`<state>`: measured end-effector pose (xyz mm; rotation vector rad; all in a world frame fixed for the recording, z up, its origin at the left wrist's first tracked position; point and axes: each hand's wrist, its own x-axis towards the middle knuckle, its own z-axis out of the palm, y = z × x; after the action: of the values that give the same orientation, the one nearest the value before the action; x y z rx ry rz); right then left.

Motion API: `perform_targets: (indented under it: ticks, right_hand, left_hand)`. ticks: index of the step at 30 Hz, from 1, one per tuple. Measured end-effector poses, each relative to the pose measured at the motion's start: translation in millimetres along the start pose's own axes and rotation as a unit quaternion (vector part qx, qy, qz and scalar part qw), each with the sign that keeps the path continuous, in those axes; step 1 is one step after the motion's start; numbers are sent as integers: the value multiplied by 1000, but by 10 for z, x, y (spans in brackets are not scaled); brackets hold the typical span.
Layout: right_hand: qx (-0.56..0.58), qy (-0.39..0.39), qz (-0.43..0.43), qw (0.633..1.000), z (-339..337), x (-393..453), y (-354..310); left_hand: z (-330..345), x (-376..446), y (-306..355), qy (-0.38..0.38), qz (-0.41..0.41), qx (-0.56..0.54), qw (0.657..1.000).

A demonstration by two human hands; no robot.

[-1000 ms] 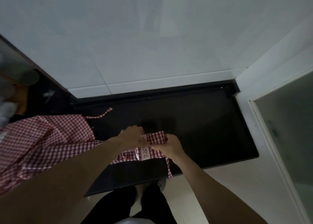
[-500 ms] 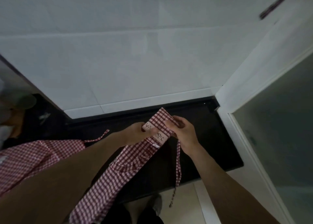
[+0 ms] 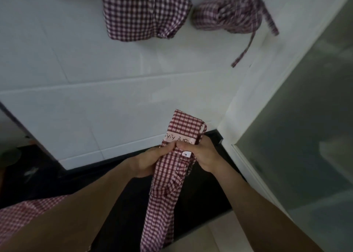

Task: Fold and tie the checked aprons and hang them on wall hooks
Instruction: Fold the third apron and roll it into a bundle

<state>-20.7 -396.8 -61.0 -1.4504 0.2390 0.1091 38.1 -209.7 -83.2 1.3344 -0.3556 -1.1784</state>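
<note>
A red-and-white checked apron (image 3: 164, 190), folded into a long narrow strip, hangs upright in front of me. My left hand (image 3: 150, 162) grips its left side and my right hand (image 3: 202, 156) grips its right side, both just under a pink label near the top. The strip's lower end drops past the black counter (image 3: 124, 200). Two more checked aprons hang on the white tiled wall above: a folded one (image 3: 141, 13) and a tied bundle (image 3: 227, 9) with a loose strap dangling. The hooks are out of sight.
Another checked apron (image 3: 23, 213) lies on the counter at the lower left. A frosted glass panel (image 3: 305, 127) in a white frame stands to the right. Pale floor shows below the counter's front edge.
Both hands lifted the folded apron off the counter and up in front of the wall. My view tilted upward, bringing the two hanging aprons into sight.
</note>
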Motion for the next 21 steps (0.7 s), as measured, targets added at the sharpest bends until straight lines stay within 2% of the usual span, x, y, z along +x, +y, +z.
perform_targets:
  ticks: [3,8,11,15,18,21]
  right_hand:
    - [-41,25,-39,998,40,-70,-157]
    - [-115,-24,-76,990,0,-180,-351]
    - [-182,29,-121,975,42,-204,-404]
    - [-182,130,-168,960,68,-210,-410]
    - [-207,213,-214,931,86,-218,-413]
    - [-207,239,-248,916,137,-241,-431]
  left_hand:
    - [39,-7,14,4,9,-44,999]
    - [49,-50,62,-22,9,-69,997]
    - [27,-112,91,-55,0,-72,996]
    - [6,-181,187,-64,-9,-58,996]
    - [28,-180,275,-30,-7,-26,999]
    - [89,-169,357,14,-3,-38,999]
